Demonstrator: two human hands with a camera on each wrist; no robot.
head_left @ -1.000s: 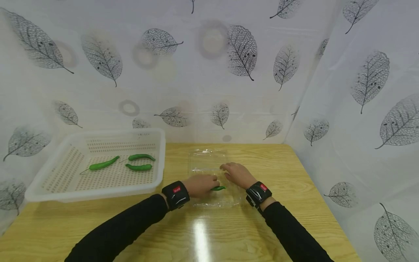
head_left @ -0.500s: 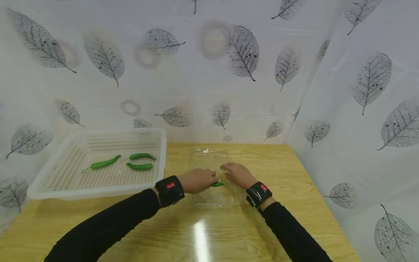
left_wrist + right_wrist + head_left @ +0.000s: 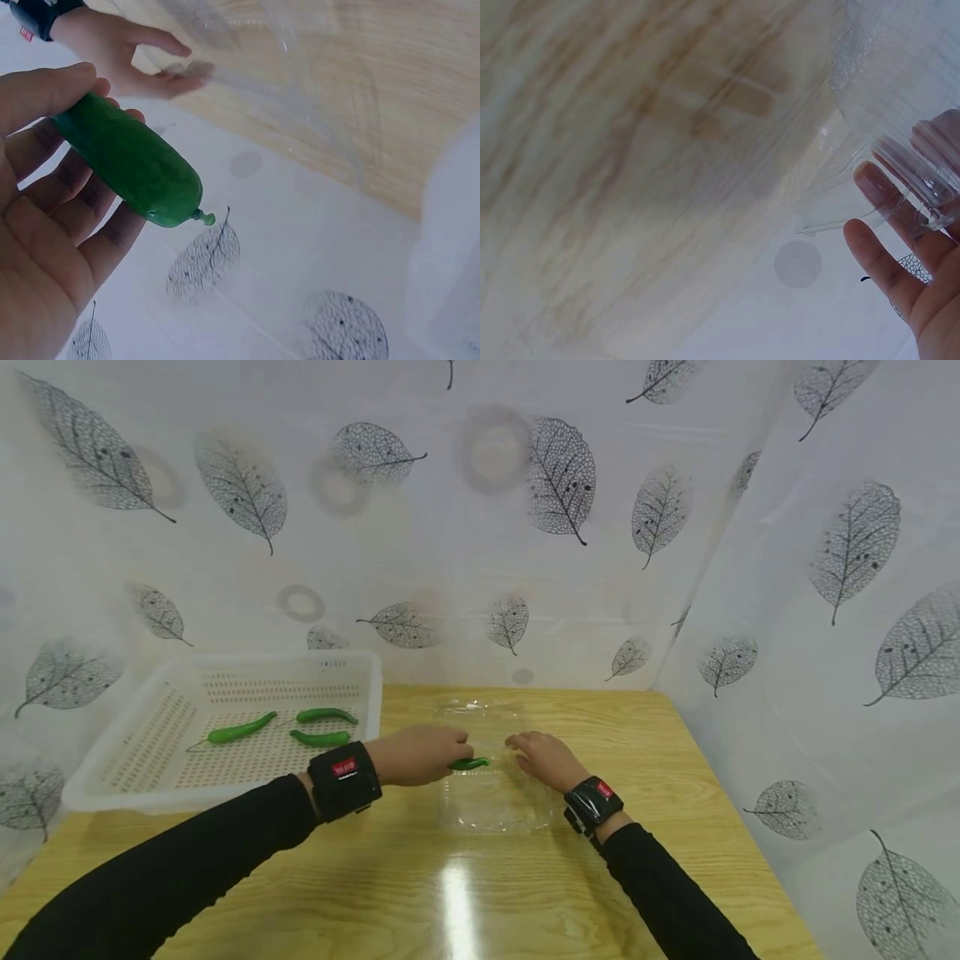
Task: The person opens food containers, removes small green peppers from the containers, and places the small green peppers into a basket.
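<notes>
My left hand point(image 3: 420, 753) pinches a green chili pepper point(image 3: 471, 763) between thumb and fingers, over the left part of a clear plastic box point(image 3: 495, 810). In the left wrist view the pepper point(image 3: 135, 161) slants out of the left hand point(image 3: 45, 225), its short stem end pointing away from the palm. My right hand point(image 3: 551, 762) is at the box's right side with fingers loosely extended and thumb apart. The right wrist view shows fingertips of that hand point(image 3: 922, 247) behind the clear plastic wall of the box point(image 3: 855, 172).
A white perforated basket point(image 3: 225, 797) stands left on the wooden table point(image 3: 630, 877), with three green chili peppers point(image 3: 322, 739) lying inside. The clear box's raised lid point(image 3: 480, 714) is at the back. A leaf-patterned white sheet point(image 3: 420, 543) encloses the table behind and at the right.
My left hand has lifted the green chili pepper and moved left and farther back with it, from over the box's middle. The right hand has stayed at the box's side.
</notes>
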